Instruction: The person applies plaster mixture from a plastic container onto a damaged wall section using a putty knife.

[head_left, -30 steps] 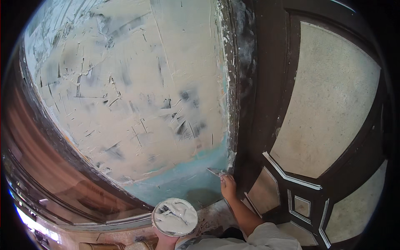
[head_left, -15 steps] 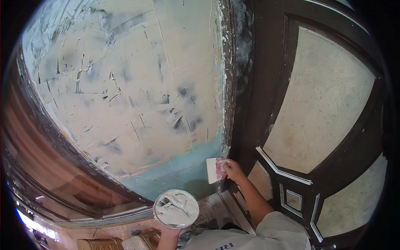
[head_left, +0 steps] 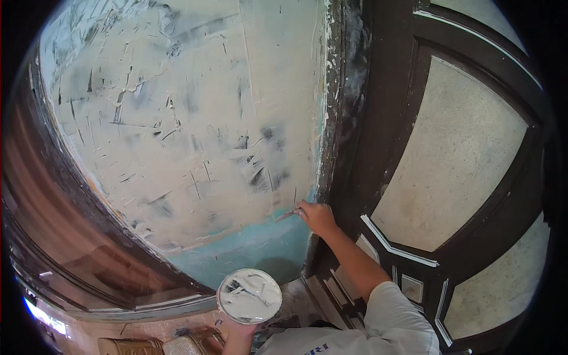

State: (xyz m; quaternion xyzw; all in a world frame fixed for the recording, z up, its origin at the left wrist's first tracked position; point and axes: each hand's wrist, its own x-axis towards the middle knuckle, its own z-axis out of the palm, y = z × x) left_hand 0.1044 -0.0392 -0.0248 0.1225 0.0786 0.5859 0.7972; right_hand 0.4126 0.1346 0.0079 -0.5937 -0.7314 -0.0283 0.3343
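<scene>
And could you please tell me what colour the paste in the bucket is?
The paste is creamy white, seen best in the head view.

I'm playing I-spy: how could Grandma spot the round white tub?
Find the big, smeared cream-and-turquoise wall. Near its turquoise bottom strip, the left hand holds the round white tub. Nothing else nearby is filled with thick whitish paste.

From my remote feed, right side: dark brown panelled woodwork (head_left: 387, 118), a tall cream panel (head_left: 452, 160) set in it, white angled moulding strip (head_left: 414, 257) below. Left side I see a reddish-brown panel (head_left: 65, 207), curved by the lens. Lower left: brown wooden furniture (head_left: 130, 347), cut off at the edge; bright patch of light (head_left: 44, 316) beyond
</scene>
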